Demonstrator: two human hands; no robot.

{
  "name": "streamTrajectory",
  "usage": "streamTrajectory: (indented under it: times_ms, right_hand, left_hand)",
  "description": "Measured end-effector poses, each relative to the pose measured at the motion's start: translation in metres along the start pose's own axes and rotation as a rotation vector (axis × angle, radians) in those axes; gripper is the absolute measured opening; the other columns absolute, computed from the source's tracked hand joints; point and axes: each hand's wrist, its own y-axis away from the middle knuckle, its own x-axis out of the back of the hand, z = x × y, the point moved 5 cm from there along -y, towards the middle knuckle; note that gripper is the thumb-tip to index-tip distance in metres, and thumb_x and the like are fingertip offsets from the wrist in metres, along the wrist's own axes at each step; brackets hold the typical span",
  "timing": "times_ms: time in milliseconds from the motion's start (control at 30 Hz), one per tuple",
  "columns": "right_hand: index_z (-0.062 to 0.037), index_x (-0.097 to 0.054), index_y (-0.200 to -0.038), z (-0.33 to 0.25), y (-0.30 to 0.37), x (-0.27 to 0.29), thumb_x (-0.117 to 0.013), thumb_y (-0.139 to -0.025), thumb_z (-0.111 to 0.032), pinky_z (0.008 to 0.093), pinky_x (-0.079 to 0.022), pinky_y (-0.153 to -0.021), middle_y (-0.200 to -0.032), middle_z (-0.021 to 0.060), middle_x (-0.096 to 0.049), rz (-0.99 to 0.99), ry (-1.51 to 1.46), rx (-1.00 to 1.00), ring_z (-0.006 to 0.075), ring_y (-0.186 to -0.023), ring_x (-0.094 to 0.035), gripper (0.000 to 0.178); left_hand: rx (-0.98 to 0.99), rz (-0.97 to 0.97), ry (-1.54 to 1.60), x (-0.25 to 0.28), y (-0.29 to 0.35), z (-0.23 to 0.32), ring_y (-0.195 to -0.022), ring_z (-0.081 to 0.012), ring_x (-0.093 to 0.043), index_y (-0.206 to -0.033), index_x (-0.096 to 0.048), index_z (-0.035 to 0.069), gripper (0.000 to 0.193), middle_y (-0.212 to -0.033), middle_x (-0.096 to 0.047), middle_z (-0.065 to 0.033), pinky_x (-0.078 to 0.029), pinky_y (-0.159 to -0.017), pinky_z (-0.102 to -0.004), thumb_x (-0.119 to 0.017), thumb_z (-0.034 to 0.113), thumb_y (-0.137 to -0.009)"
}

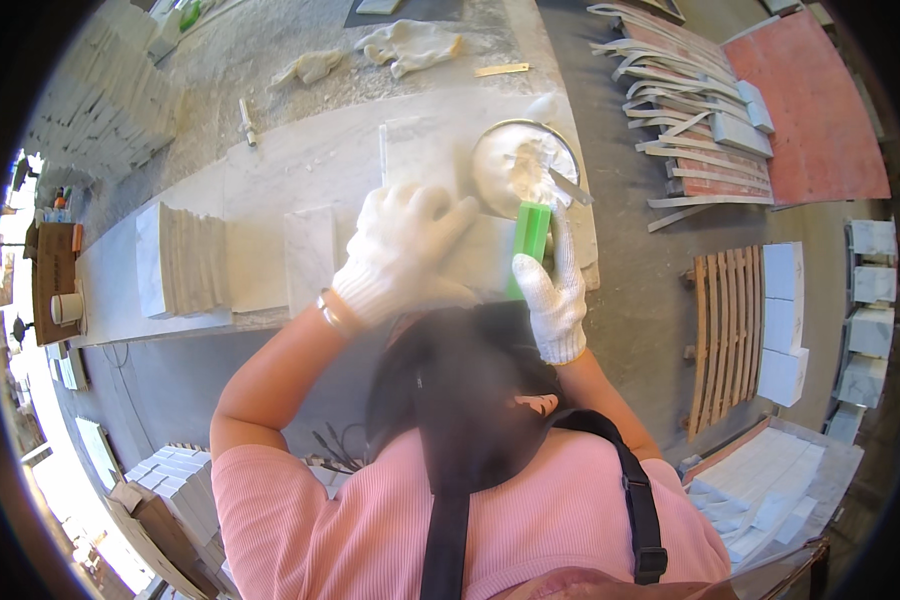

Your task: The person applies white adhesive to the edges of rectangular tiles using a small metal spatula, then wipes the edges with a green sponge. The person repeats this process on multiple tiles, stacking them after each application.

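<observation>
My left hand (405, 245), in a white knitted glove, is over a pale marble-like tile (485, 250) on the bench. Its thumb and fingers are spread apart and somewhat blurred; whether they press on the tile I cannot tell. In my right hand (555, 300), also gloved, is a green straight-edged plastic tool (532, 232), upright at the tile's right end. Just beyond it stands a round bowl (482, 165) of white paste or powder, with a flat metal blade (571, 186) leaning over its rim. Part of the tile is hidden by my hand and dark headwear.
On the bench (255, 185) to the left are a stack of tiles (185, 260) and a single flat tile (311, 245). Crumpled white gloves (410, 45) lie at the back. Right of the bench are pale strips (695, 120) on a red board and a wooden pallet (727, 335).
</observation>
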Motion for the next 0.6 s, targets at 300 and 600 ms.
streamTrajectory:
  times_ms: [300,600]
  right_hand:
    - [0.0014,-0.027,-0.166,-0.02,0.01,0.0,-0.066,-0.101,-0.023,0.0343,-0.041,-0.114,-0.152,0.0138,-0.051,-0.121,-0.079,-0.083,0.0205,-0.135,-0.051,0.08]
    - [0.0007,-0.023,-0.167,-0.011,0.005,-0.001,-0.067,-0.102,-0.029,0.0365,-0.034,-0.121,-0.16,0.0164,-0.043,-0.199,0.032,-0.163,0.0239,-0.146,-0.041,0.084]
  left_hand:
    - [-0.019,0.071,0.02,-0.006,0.002,-0.006,-0.113,-0.0326,-0.059,-0.134,-0.066,0.016,0.09,-0.118,-0.062,-0.0095,-0.043,-0.095,-0.0491,-0.087,0.066,-0.062]
    - [-0.016,0.094,0.031,-0.004,0.002,-0.007,-0.113,-0.0315,-0.061,-0.132,-0.068,0.015,0.086,-0.118,-0.064,-0.0092,-0.043,-0.094,-0.0483,-0.085,0.067,-0.065]
